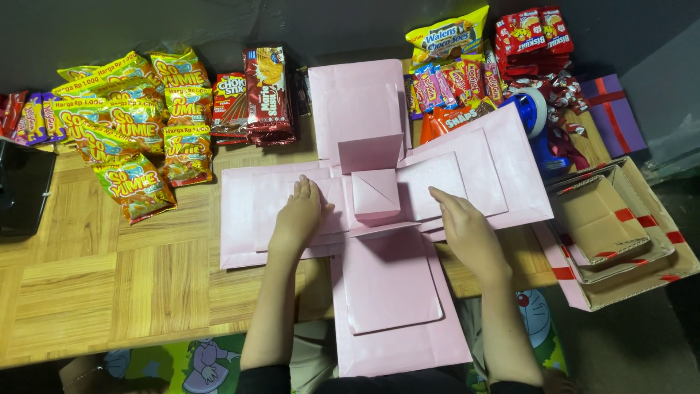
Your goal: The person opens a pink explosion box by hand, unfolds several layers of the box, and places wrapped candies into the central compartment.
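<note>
A low wooden tabletop (87, 292) with a parquet pattern of pale squares is set against a dark grey wall (219, 25), which is left in shadow. The floor (642, 343) to the right is seen as dull grey, and a colourful cartoon-printed mat (182, 361) is spread beneath the tabletop's near edge.

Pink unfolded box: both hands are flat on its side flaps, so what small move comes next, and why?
Probably raise the left hand and right hand to fold the side flaps of the pink box upward. All four layered flaps lie flat around the small centre box.
</note>
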